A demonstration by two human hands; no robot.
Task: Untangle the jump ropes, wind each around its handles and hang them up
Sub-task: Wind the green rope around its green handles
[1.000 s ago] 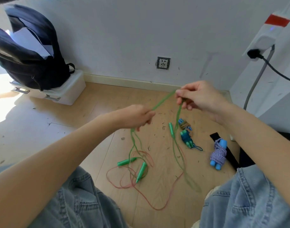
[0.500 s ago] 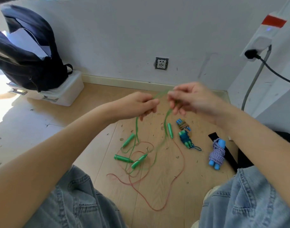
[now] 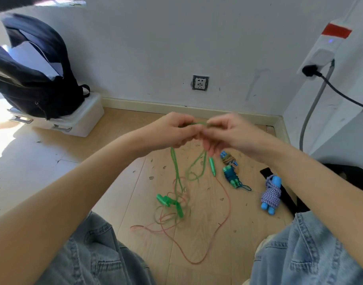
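The left hand (image 3: 174, 130) and right hand (image 3: 228, 132) have come together, both pinching the green rope (image 3: 177, 173) above the floor (image 3: 118, 182), its handles (image 3: 170, 202) gathered closer below, suggesting untangling continues.

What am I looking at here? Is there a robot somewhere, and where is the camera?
There is no robot, only a person sitting on a wooden floor. The single camera is worn on the person's head and looks forward and down, so both bare arms reach in from the bottom edge. The left hand and the right hand are close together, each pinching a green jump rope that hangs down to a tangle with green handles and a thin red rope. To the right lie three ropes already wound round their handles: a brownish one, a teal one and a blue-and-white one. A dark backpack sits on a white box by the wall.
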